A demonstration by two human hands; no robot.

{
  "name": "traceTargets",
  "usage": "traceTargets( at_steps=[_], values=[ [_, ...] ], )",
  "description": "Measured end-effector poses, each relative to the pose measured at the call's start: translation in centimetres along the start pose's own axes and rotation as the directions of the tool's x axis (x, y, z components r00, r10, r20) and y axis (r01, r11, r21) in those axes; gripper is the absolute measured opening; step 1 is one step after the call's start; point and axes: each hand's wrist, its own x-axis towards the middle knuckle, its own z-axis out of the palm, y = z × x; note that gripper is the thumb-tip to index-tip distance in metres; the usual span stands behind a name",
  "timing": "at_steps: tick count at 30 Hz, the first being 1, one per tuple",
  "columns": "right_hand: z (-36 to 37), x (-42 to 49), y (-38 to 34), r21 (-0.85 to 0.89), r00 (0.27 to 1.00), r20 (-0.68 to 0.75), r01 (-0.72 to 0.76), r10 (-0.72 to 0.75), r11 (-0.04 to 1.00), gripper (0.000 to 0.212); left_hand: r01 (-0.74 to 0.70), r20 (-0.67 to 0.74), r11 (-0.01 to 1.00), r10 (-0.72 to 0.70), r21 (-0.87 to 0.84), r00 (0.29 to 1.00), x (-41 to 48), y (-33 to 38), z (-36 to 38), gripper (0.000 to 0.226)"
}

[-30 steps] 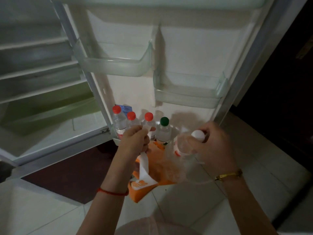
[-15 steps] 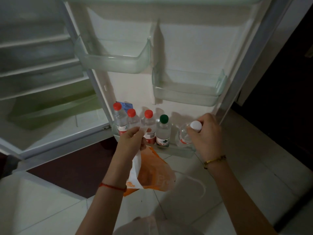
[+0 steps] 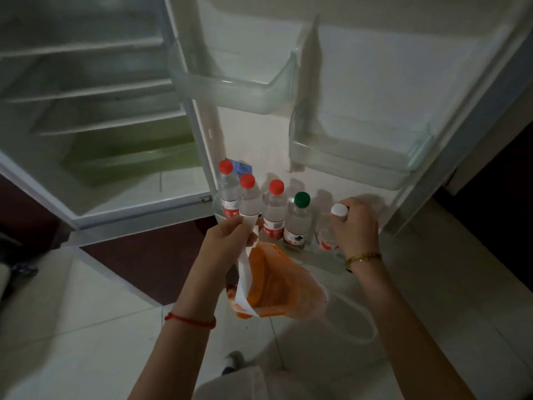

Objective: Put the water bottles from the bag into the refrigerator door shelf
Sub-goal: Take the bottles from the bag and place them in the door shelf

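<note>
The fridge door stands open, and its bottom door shelf (image 3: 315,259) holds a row of clear water bottles. Three have red caps (image 3: 250,199) and one has a green cap (image 3: 298,222). My right hand (image 3: 356,226) grips a white-capped bottle (image 3: 339,210) by its neck, upright in the shelf just right of the green-capped one. My left hand (image 3: 227,241) pinches the white handle of an orange and white plastic bag (image 3: 277,287), which hangs limp in front of the shelf. I cannot see inside the bag.
Two bare clear bins sit higher on the door, one upper left (image 3: 239,88) and one at the right (image 3: 357,157). The fridge interior (image 3: 95,111) with bare shelves and a green drawer lies to the left. Pale floor tiles (image 3: 72,327) are below, and my shoe (image 3: 230,363) shows at the bottom.
My right hand carried the white-capped bottle from above the bag to the right end of the bottom door shelf and stood it there. The bag has sagged lower.
</note>
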Motion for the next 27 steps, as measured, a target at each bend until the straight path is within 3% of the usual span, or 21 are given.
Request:
traceTargets(
  at_steps=[6,9,13,17,22,27],
  values=[
    [-1.4,-1.0,-1.3,-0.114,0.997,-0.021,0.067,-0.07,0.991,0.043,0.013,-0.075,1.0,-0.012,0.002,0.997,-0.5,-0.9,-0.7,0.023],
    [-1.0,-3.1,-1.9,-0.049,0.98,-0.051,0.189,-0.191,0.981,0.029,0.023,-0.125,1.0,-0.024,-0.01,0.992,-0.8,-2.0,-1.5,0.025],
    [2.0,-6.1,-2.5,0.134,0.946,0.229,0.201,-0.228,0.97,0.018,0.027,-0.179,1.0,-0.029,-0.012,0.983,-1.5,-3.1,-3.5,0.024],
    [5.6,-8.7,-3.6,0.224,0.87,0.412,0.193,-0.272,0.955,0.013,0.048,-0.256,0.999,-0.051,-0.019,0.965,-1.9,-4.3,-6.3,0.023],
    [10.1,-11.2,-6.0,0.236,0.762,0.551,0.247,-0.339,0.94,0.017,0.101,-0.289,0.995,-0.088,0.027,0.953,-1.4,-6.6,-11.0,0.021],
    [14.4,-13.8,-10.0,0.231,0.703,0.62,0.261,-0.348,0.937,0.019,0.185,-0.322,0.971,-0.129,0.149,0.938,0.0,-10.2,-16.6,0.025]
  ],
)
